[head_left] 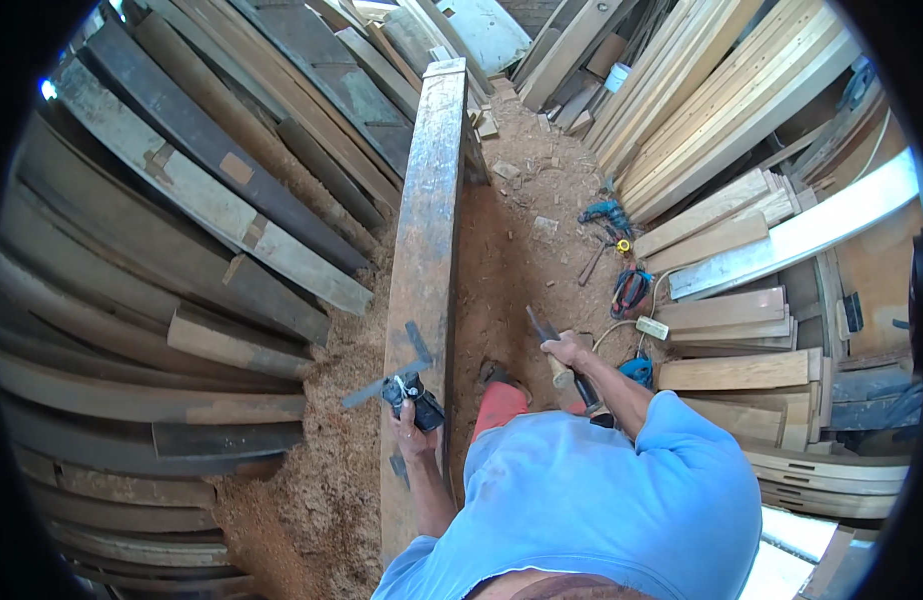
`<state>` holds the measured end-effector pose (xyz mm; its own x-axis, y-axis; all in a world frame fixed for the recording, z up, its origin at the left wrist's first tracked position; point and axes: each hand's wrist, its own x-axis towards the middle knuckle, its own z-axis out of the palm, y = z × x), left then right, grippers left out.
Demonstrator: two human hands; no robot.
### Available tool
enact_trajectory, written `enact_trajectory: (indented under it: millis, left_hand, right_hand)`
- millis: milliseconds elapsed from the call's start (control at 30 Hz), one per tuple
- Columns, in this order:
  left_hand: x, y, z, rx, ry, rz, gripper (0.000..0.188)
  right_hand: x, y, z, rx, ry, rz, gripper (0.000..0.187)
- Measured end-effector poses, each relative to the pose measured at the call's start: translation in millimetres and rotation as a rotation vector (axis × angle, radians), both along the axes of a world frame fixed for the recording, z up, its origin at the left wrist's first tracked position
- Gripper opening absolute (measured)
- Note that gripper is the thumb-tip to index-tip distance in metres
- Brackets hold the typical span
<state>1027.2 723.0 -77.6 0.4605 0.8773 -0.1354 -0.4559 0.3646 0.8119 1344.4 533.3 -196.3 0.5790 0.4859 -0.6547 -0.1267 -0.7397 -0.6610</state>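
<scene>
A long worn wooden beam (422,235) runs away from me, just left of my body. Over its near part, my left hand (412,435) is closed around a black, blocky tool (414,393) with silvery metal parts; its exact kind is unclear. A thin grey metal strip (364,394) sticks out leftward beside it, and a short dark metal piece (419,343) shows just beyond. To the right of the beam, my right hand (567,348) grips what looks like a chisel (544,326), its blade pointing forward and left, its wooden handle end showing below the hand.
Stacked boards (162,340) fill the left side. More pale planks (722,110) lean at the far right, with short boards (734,370) piled nearer. A blue power drill (607,213), a coiled cable (632,288) and a power strip (652,327) lie on the shaving-strewn floor (527,215).
</scene>
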Motion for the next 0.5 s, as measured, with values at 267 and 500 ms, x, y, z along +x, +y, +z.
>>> enact_trajectory:
  millis: [267,500]
  left_hand:
    - [107.9,110.7,57.1,0.038,0.015,-0.069,0.061]
    - [174.7,172.8,69.2,0.366,0.401,-0.037,0.061]
  right_hand:
    - [277.8,116.7,88.6,-0.053,-0.614,0.005,0.061]
    - [287.1,117.6,65.6,0.202,-0.297,-0.334,0.025]
